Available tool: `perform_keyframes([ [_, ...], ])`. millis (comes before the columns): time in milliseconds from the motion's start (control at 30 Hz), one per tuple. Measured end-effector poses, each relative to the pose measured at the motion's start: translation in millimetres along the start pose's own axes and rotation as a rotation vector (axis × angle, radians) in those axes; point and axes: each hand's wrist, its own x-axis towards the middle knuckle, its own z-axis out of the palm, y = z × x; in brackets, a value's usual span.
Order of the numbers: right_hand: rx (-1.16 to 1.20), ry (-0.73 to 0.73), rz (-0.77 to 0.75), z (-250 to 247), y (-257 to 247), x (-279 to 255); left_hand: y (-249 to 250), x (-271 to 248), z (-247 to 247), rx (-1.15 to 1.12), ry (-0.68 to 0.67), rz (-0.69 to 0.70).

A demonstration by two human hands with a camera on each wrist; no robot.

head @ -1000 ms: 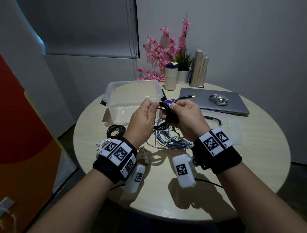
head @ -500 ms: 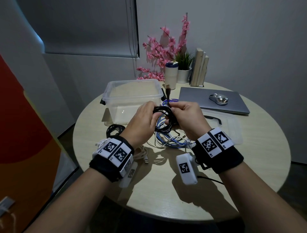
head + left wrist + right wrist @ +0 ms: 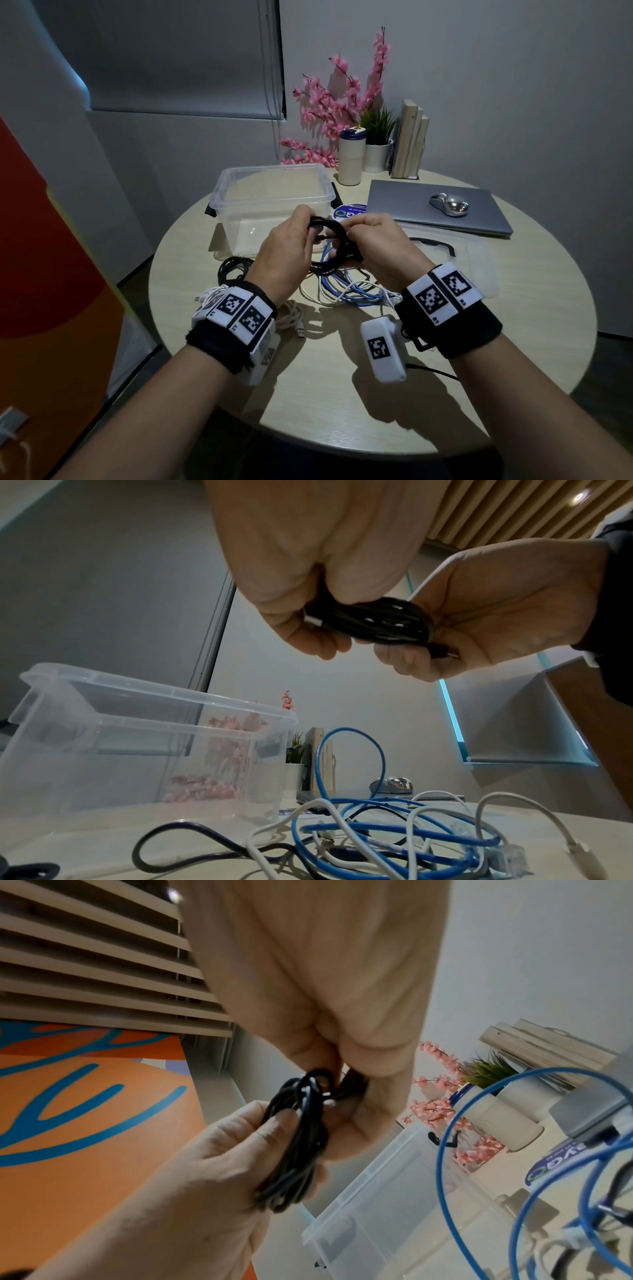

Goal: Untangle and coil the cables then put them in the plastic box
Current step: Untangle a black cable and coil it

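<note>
Gripping one coiled black cable (image 3: 329, 236) between them above the table (image 3: 513, 308), both hands: left hand (image 3: 284, 253), right hand (image 3: 380, 246).

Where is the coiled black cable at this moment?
In the head view the coiled black cable is held above the table between the left hand and right hand, just in front of the plastic box.

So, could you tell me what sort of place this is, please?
Probably a small office or meeting nook: a round table bearing a closed laptop with a mouse, books, and a roller blind.
</note>
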Motion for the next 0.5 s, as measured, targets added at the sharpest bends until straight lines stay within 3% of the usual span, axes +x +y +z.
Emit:
perform_keyframes([
  [100,0.043,-0.051,-0.063,0.4,2.2,-3.0,-1.5,1.3,-2.6,-0.028,-0.008,-0.042],
  [233,-0.144,-0.083,-0.141,-0.4,6.7,-3.0,2.3,1.7,-4.9,-0.066,-0.02,-0.081],
  [500,-0.119,0.184,-0.153,0.4,10.4,6.9,6.6,0.3,-1.5,-0.121,-0.024,-0.151],
])
